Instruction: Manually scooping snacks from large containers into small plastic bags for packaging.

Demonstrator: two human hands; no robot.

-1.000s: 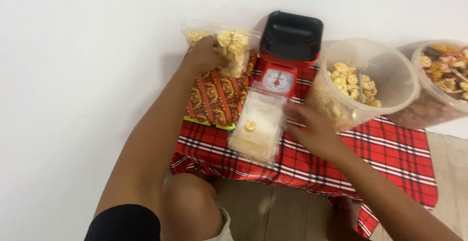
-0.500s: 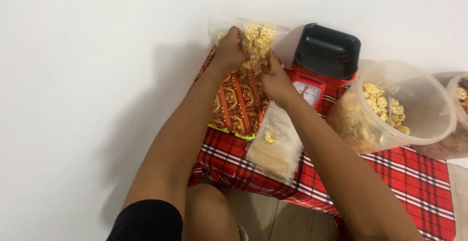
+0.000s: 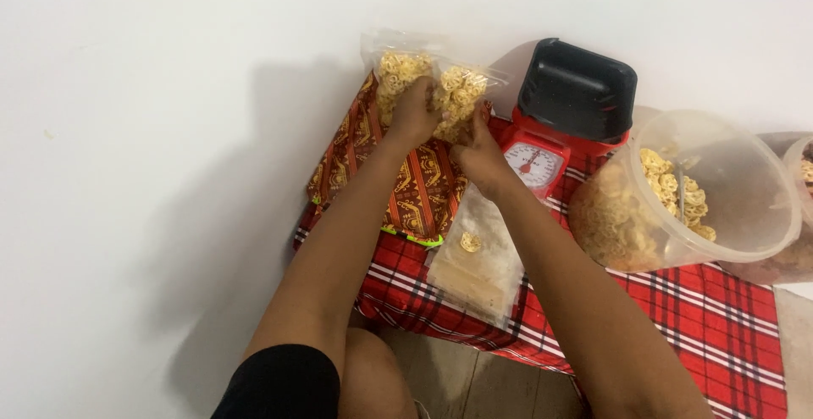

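Two clear plastic bags of small yellow ring-shaped crackers (image 3: 461, 90) stand against the white wall, on a red and gold patterned cloth bundle (image 3: 415, 177). My left hand (image 3: 415, 114) grips the bags between them. My right hand (image 3: 478, 152) holds the lower edge of the right bag. A stack of empty clear bags (image 3: 478, 271) lies on the red plaid cloth (image 3: 660, 309) under my right forearm, with one loose cracker (image 3: 470, 241) on top.
A red kitchen scale with a black tray (image 3: 576, 88) stands right of the bags. A large clear tub (image 3: 737, 190) lies tilted with more yellow crackers inside. Another tub (image 3: 800, 165) shows at the right edge. Wooden floor shows at the bottom.
My right hand moved from the plaid cloth up to the cracker bags and joined my left hand there. The view shifted, and two bags now stand side by side.
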